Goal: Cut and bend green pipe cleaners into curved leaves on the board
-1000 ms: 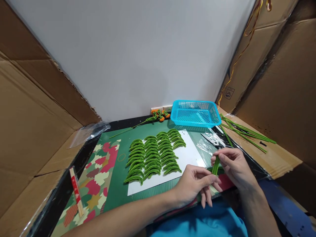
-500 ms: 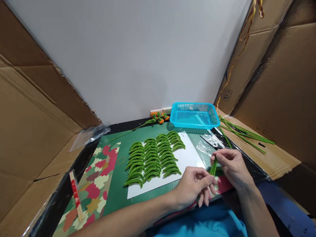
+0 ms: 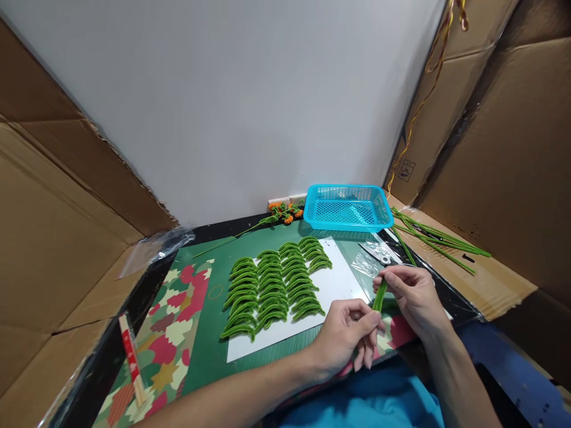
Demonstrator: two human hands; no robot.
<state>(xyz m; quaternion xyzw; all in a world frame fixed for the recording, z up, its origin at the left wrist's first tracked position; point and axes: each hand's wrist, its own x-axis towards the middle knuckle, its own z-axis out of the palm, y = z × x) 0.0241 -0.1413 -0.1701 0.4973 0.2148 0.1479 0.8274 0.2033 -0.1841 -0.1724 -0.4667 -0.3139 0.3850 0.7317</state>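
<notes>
Both hands hold one short folded green pipe cleaner (image 3: 379, 295) above the table's near right part. My left hand (image 3: 345, 333) pinches its lower end between thumb and forefinger. My right hand (image 3: 410, 294) pinches its upper end. To the left of the hands, several curved green pipe-cleaner pieces (image 3: 274, 284) lie in rows on a white sheet (image 3: 341, 280), which rests on a green mat (image 3: 209, 351).
A blue plastic basket (image 3: 348, 208) stands at the back by the wall. An orange flower stem (image 3: 283, 213) lies left of it. Scissors (image 3: 379, 252) and long green stems (image 3: 439, 241) lie to the right. Chopsticks in a red wrapper (image 3: 129, 356) lie near left. Cardboard walls stand on both sides.
Both hands have drifted slightly left with the green piece still between them. The view has shifted a little, and nothing on the table has moved.
</notes>
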